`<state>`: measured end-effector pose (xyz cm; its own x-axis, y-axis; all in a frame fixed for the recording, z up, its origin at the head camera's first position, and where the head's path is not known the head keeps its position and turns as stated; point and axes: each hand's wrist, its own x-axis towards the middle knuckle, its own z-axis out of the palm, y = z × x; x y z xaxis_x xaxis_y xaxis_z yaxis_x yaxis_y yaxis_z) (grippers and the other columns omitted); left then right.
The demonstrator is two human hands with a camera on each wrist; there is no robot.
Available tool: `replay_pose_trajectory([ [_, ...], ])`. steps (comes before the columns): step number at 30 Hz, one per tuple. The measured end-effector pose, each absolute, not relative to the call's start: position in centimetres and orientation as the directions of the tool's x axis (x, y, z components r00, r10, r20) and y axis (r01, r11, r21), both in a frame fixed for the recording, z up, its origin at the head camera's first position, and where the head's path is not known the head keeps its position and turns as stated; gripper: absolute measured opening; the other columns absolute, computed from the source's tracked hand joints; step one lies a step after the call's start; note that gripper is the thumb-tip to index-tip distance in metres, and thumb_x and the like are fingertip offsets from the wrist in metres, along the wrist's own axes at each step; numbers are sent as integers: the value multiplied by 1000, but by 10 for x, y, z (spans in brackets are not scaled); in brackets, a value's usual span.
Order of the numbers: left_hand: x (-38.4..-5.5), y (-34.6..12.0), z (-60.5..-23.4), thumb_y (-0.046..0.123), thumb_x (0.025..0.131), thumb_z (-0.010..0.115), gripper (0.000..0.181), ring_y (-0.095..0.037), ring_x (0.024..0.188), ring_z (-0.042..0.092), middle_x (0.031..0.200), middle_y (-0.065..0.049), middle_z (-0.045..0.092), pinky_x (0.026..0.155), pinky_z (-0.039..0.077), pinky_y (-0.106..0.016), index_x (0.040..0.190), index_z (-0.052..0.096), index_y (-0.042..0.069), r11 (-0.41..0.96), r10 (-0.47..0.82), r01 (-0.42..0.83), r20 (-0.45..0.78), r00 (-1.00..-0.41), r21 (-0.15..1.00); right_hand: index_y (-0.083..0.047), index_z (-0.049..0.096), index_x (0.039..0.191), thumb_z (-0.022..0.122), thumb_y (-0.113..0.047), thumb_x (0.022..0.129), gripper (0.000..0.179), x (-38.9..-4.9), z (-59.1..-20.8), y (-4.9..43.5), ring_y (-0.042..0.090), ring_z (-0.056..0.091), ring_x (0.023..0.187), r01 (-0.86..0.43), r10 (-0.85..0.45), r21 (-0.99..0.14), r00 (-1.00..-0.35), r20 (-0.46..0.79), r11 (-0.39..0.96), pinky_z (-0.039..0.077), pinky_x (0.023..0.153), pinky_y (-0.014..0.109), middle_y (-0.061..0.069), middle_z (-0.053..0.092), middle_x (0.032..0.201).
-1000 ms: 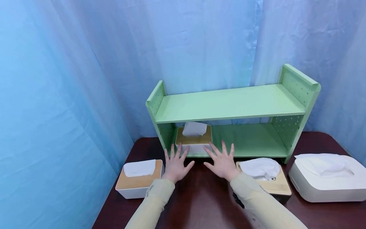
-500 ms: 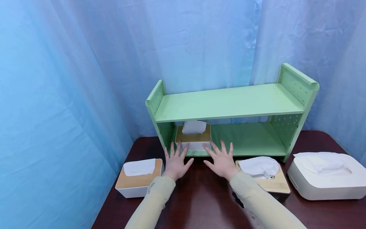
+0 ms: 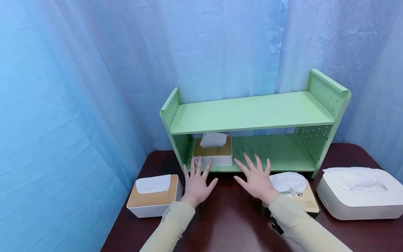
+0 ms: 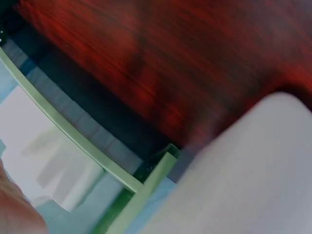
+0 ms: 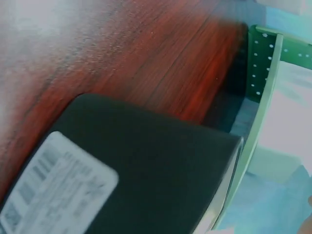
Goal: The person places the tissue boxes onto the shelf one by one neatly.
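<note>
A white tissue box with a wood lid (image 3: 212, 152) sits at the left end of the green shelf's lower level, a tissue sticking up from it. In front of it is my left hand (image 3: 195, 187), fingers spread and fingertips overlapping the box's lower front in the head view. My right hand (image 3: 256, 178), also spread, is in front of the lower level, to the right of that box. Neither hand holds anything. Another white tissue box with a wood lid (image 3: 151, 199) stands left of my left hand. Under my right wrist is a dark-sided tissue box (image 5: 161, 161) bearing a white label.
The green two-level shelf (image 3: 252, 112) stands on the dark reddish table (image 3: 220, 227). A larger white tissue box (image 3: 362, 199) is at the table's right. Blue curtains (image 3: 220, 52) hang behind and to the left.
Both hands have drawn back slightly from the shelved tissue box. My right hand has moved to the right, and the gap between the hands is wider. The box has stayed in place.
</note>
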<state>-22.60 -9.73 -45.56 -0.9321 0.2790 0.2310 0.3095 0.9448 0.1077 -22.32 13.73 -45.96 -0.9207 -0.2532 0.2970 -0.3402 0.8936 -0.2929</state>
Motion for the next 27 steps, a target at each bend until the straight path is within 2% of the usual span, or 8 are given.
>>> replay_pose_trajectory([
  [10, -208, -81, -467, 56, 94, 43, 66, -41, 145, 5, 159, -17, 7, 109, 7, -66, 150, 28, 26, 923, 295, 350, 288, -911, 159, -25, 38, 145, 52, -51, 92, 61, -192, -462, 165, 45, 19, 135, -345, -230, -308, -907, 353, 887, 6, 101, 69, 16, 20, 155],
  [15, -197, -67, -473, 54, 92, 48, 68, -44, 143, 11, 156, -23, 10, 109, 11, -65, 150, 28, 27, 900, 312, 389, 334, -890, 197, -24, 41, 143, 57, -45, 90, 59, -177, -471, 185, 44, 25, 130, -355, -196, -345, -887, 417, 869, 13, 99, 64, 22, 24, 151],
  [20, -187, -48, -480, 53, 91, 51, 71, -45, 142, 10, 155, -26, 10, 110, 16, -62, 151, 24, 26, 863, 340, 431, 327, -882, 265, -21, 41, 142, 60, -40, 89, 59, -161, -482, 207, 47, 27, 126, -338, -143, -381, -878, 456, 861, 17, 94, 64, 29, 26, 147],
  [27, -176, -16, -492, 57, 89, 53, 78, -45, 141, 12, 155, -27, 5, 105, 34, -55, 152, 17, 31, 802, 376, 442, 235, -896, 402, -19, 40, 142, 65, -41, 86, 65, -144, -492, 241, 53, 26, 123, -247, -43, -391, -886, 462, 887, 24, 86, 68, 29, 22, 149],
])
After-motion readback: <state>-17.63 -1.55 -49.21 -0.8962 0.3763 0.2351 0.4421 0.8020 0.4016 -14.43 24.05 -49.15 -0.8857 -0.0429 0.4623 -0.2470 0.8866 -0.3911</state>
